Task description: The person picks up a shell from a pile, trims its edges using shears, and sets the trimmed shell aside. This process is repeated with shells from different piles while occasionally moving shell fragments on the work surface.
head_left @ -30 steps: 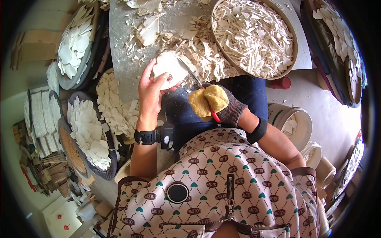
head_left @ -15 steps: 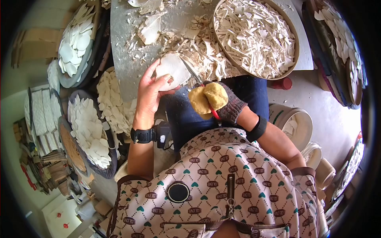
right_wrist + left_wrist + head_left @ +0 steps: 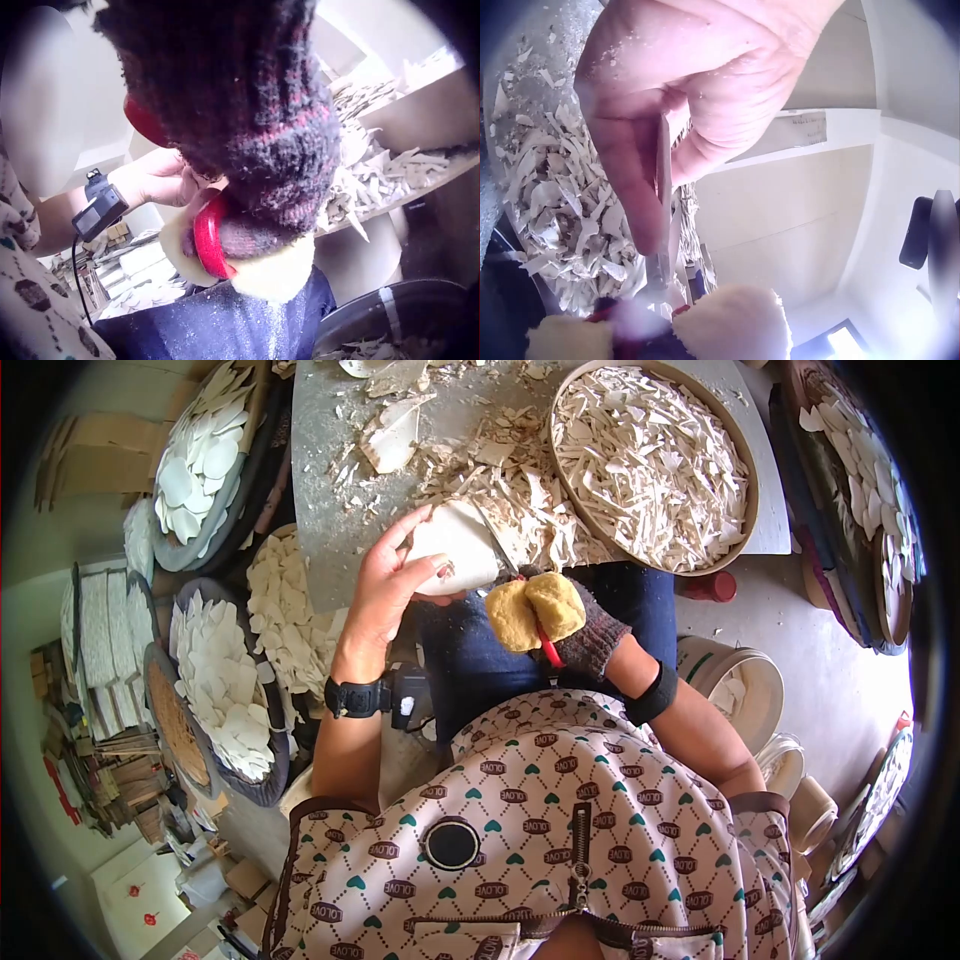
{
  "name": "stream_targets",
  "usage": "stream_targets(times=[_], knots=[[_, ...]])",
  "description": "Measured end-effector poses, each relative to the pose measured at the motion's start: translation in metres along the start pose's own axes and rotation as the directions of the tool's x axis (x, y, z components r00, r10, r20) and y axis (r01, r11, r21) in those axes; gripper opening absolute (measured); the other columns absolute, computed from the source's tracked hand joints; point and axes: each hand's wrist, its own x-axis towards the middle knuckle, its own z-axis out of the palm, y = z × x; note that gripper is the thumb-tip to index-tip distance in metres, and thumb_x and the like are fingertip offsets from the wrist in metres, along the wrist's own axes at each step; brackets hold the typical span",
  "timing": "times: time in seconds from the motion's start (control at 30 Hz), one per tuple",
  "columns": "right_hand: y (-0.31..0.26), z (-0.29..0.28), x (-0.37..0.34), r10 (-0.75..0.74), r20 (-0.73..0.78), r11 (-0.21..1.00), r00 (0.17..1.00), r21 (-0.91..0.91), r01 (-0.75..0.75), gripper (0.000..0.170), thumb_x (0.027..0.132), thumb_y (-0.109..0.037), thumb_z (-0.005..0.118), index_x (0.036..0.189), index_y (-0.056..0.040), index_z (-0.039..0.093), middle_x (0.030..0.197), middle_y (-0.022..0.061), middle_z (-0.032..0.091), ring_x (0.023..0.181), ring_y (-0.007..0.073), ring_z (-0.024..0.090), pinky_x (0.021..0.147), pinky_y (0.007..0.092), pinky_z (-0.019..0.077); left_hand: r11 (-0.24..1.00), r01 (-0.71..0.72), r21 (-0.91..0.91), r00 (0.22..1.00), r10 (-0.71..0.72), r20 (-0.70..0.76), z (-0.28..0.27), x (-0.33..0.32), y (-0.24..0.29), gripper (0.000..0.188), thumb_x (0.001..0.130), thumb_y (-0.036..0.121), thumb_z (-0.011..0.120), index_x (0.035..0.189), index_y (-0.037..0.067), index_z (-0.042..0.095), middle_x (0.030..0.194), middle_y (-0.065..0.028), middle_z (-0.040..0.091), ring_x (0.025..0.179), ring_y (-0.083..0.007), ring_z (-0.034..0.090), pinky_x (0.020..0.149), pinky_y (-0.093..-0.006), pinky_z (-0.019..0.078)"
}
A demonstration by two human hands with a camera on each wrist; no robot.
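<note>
My left hand [image 3: 385, 585] pinches a thin white slice [image 3: 455, 550] between thumb and fingers, over the table's near edge. A small brown spot marks the slice beside my thumb. In the left wrist view the slice [image 3: 662, 187] appears edge-on. My right hand [image 3: 595, 635], in a dark knitted glove, grips scissors with red handles [image 3: 212, 236]. Yellow foam pads [image 3: 515, 615] wrap the fingers at the handle loops. The scissor blade [image 3: 495, 540] lies along the right edge of the slice.
Scraps and shavings [image 3: 545, 510] cover part of the metal table [image 3: 325, 550]. A round tray [image 3: 752, 480] full of white strips stands at the right. Baskets of white slices [image 3: 225, 680] are on the left; a white bucket [image 3: 700, 665] stands right of my legs.
The slice has tilted and turned in my left hand and shifted slightly right. My right hand with the scissors has moved slightly right with it; the blade stays at the slice's edge.
</note>
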Motion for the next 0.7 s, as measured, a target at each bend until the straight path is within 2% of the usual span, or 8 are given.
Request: stream_targets(times=[0.13, 0.2, 0.33, 0.4, 0.43, 0.47, 0.57, 0.7], knots=[[0.000, -0.001, -0.003, -0.053, 0.007, 0.906, 0.999, -0.421, 0.051, 0.021, 0.084, -0.013, 0.056, 0.101, -0.0002, 0.055, 0.098, 0.0070, 0.060, 0.089, 0.0138, 0.057, 0.081, 0.0263, 0.0467, 0.998, 0.063, 0.001, 0.997, -0.063, 0.036, -0.006, 0.005, 0.003, 0.057, 0.076, 0.003, 0.057, 0.128, 0.001, 0.034, 0.094, -0.0100, 0.058, 0.068, -0.0163, 0.062, 0.049, -0.0237, 0.0515], [0.002, -0.001, -0.003, -0.094, -0.010, 0.859, 0.996, -0.506, 0.076, 0.020, 0.083, -0.016, 0.056, 0.096, -0.0025, 0.056, 0.093, 0.0082, 0.060, 0.086, 0.0183, 0.057, 0.077, 0.0290, 0.0467, 0.998, 0.050, 0.046, 0.997, -0.052, 0.051, -0.009, 0.007, 0.003, 0.056, 0.077, 0.004, 0.057, 0.128, 0.002, 0.034, 0.092, -0.0102, 0.059, 0.066, -0.0164, 0.062, 0.049, -0.0235, 0.0512], [0.005, -0.002, -0.001, -0.119, -0.024, 0.884, 0.993, -0.458, 0.095, 0.017, 0.081, -0.020, 0.054, 0.091, -0.0067, 0.056, 0.087, 0.0105, 0.061, 0.081, 0.0264, 0.058, 0.070, 0.0342, 0.0469, 0.996, 0.059, 0.074, 0.996, -0.064, 0.069, -0.013, 0.008, 0.008, 0.052, 0.078, 0.006, 0.058, 0.126, 0.006, 0.036, 0.090, -0.0099, 0.059, 0.065, -0.0160, 0.061, 0.049, -0.0232, 0.0509], [0.006, -0.002, 0.000, -0.046, -0.015, 0.996, 0.999, -0.073, 0.045, 0.018, 0.084, -0.015, 0.051, 0.097, -0.0033, 0.054, 0.094, 0.0106, 0.060, 0.086, 0.0231, 0.058, 0.076, 0.0328, 0.0466, 0.993, 0.073, 0.096, 0.993, -0.081, 0.080, -0.012, 0.008, 0.014, 0.049, 0.077, 0.005, 0.058, 0.122, 0.006, 0.039, 0.091, -0.0097, 0.059, 0.068, -0.0152, 0.061, 0.050, -0.0233, 0.0514], [0.006, -0.002, -0.001, 0.005, 0.011, 0.953, 1.000, 0.302, -0.008, 0.020, 0.086, -0.012, 0.048, 0.102, -0.0004, 0.052, 0.099, 0.0107, 0.058, 0.091, 0.0204, 0.057, 0.081, 0.0317, 0.0462, 0.991, 0.080, 0.108, 0.992, -0.089, 0.089, -0.009, 0.007, 0.020, 0.047, 0.077, 0.004, 0.058, 0.120, 0.006, 0.040, 0.093, -0.0097, 0.058, 0.071, -0.0146, 0.060, 0.051, -0.0235, 0.0520], [0.005, -0.002, -0.002, 0.042, 0.054, 0.772, 0.998, 0.632, -0.067, 0.022, 0.089, -0.009, 0.046, 0.107, 0.0026, 0.050, 0.105, 0.0107, 0.056, 0.095, 0.0177, 0.056, 0.086, 0.0306, 0.0458, 0.989, 0.087, 0.120, 0.990, -0.099, 0.097, -0.007, 0.006, 0.024, 0.044, 0.077, 0.004, 0.058, 0.118, 0.005, 0.042, 0.094, -0.0096, 0.058, 0.074, -0.0139, 0.059, 0.052, -0.0236, 0.0525], [0.006, -0.011, 0.001, 0.032, 0.084, 0.923, 0.996, 0.379, -0.062, 0.023, 0.089, -0.006, 0.042, 0.109, 0.0031, 0.048, 0.108, 0.0130, 0.055, 0.098, 0.0198, 0.056, 0.089, 0.0320, 0.0449, 0.980, 0.107, 0.166, 0.976, -0.135, 0.171, -0.006, 0.006, 0.029, 0.048, 0.076, 0.002, 0.058, 0.120, 0.005, 0.038, 0.091, -0.0109, 0.059, 0.076, -0.0136, 0.060, 0.053, -0.0222, 0.0523], [-0.007, -0.009, 0.000, -0.104, 0.055, 0.994, 0.993, -0.040, 0.106, 0.022, 0.087, -0.011, 0.048, 0.106, -0.0003, 0.051, 0.104, 0.0110, 0.057, 0.096, 0.0191, 0.056, 0.086, 0.0305, 0.0451, 0.989, -0.132, 0.060, 0.982, 0.139, -0.126, -0.010, 0.011, 0.006, 0.049, 0.076, 0.001, 0.059, 0.121, 0.003, 0.039, 0.095, -0.0108, 0.060, 0.081, -0.0144, 0.060, 0.066, -0.0239, 0.0511]])
